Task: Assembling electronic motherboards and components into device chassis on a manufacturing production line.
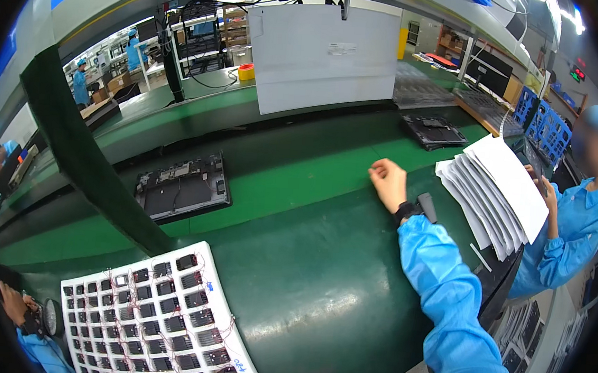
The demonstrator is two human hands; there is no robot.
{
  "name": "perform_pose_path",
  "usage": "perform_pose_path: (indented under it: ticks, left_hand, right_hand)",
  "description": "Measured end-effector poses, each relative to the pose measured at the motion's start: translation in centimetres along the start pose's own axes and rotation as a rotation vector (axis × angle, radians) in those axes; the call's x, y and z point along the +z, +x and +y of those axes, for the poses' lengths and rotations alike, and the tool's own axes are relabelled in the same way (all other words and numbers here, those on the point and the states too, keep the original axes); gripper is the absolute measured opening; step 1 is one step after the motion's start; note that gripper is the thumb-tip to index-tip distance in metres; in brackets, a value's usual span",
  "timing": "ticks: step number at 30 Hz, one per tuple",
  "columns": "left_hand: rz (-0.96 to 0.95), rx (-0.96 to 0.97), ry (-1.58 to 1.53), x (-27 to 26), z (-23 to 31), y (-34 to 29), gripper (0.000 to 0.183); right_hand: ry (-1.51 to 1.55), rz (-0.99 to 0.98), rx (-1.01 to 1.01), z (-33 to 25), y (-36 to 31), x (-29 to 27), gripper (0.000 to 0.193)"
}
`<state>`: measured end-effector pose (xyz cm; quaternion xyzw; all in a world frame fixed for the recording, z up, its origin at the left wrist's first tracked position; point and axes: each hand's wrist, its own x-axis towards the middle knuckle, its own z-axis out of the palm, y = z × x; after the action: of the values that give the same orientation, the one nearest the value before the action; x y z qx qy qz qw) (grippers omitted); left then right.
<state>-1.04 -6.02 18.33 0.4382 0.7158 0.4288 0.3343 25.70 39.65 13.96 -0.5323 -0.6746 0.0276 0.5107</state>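
My right hand point(388, 184) is over the green work surface, right of the middle. Its fingers are curled in, and anything inside them is hidden. A black band circles that wrist, with a grey tapered piece point(426, 206) beside it. My left hand point(15, 303) is at the dim far-left rim, near a round silver-edged object point(50, 317); its fingers do not show clearly. Between my arms, at the lower left, lies a white foam tray point(201, 252) with rows of small black parts with thin red wires.
An open laptop base point(184, 187) lies on the green line at left, another point(433, 131) farther right. A stack of white sheets point(496, 193) stands at right beside a co-worker point(566, 240) in blue. A dark green post point(86, 151) rises at left; a white panel point(321, 63) hangs behind.
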Motion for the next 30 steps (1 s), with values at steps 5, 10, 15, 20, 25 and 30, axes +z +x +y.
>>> perform_pose_path:
  ticks: [5,10,15,20,25,30]
  left_hand:
    - [0.014,-0.078,-0.033,-0.1,-0.6,-1.3,0.008]
    - [0.041,0.05,0.035,-0.6,-0.4,-1.0,0.012]
    - [0.201,0.172,0.248,-0.5,-2.9,-1.8,0.011]
    - [0.219,0.13,0.081,0.3,-0.6,-0.4,0.008]
    - [0.201,0.167,0.215,-0.2,-1.1,-1.0,0.011]
    - [0.168,0.052,-0.012,0.2,-1.1,-1.7,0.012]
  right_hand:
    - [-0.349,0.05,0.135,7.7,5.0,-3.2,0.025]
    - [-0.601,0.172,0.336,15.3,7.8,-5.6,0.046]
    - [-0.663,0.167,0.395,16.8,9.9,-5.0,0.046]
    - [-0.694,0.136,0.402,18.4,11.2,-5.7,0.04]
    - [-0.746,0.093,0.221,18.8,10.7,-5.5,0.033]
    - [-0.921,0.119,0.148,18.5,10.7,-5.4,0.023]
